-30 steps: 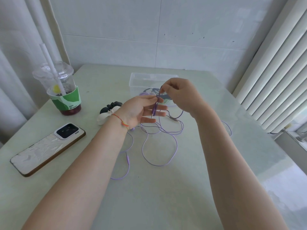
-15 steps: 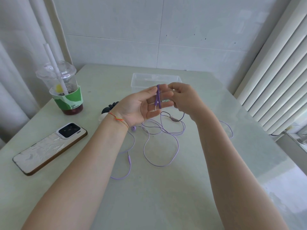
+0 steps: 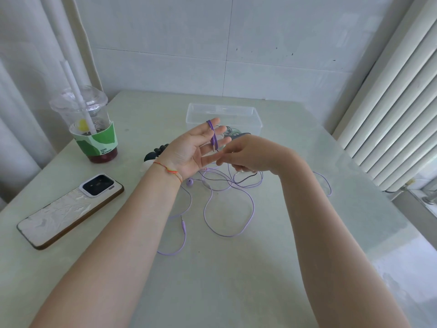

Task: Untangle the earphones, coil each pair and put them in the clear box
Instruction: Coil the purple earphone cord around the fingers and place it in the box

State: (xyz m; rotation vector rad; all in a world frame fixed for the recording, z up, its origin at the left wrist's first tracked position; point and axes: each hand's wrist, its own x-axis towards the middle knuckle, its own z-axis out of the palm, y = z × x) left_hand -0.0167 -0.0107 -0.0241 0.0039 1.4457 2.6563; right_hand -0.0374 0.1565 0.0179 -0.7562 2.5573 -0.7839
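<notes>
Pale green table set against a white tiled wall, with window blinds on the right. The clear box stands at the far middle, and dark and green cords are already inside it.

The left hand is raised palm up with its fingers spread. The dark purple cord is looped over the forefinger, and its plug hangs down across the palm. The right hand is just beside it with curled fingers. I can't tell whether it pinches the cord.

The lilac earphones lie loose on the table under both hands, with their plug toward me and one earbud near the left wrist.

I judge the cords to be very light, limp and springy, so coils will slip off straight fingers. The best place to hold them is by the plug or the thicker junction.

The right fingertips are hidden. Where the two purple cords cross behind the hands is unclear. A cup, a phone and something dark sit on the left, the last half covered by the wrist.
</notes>
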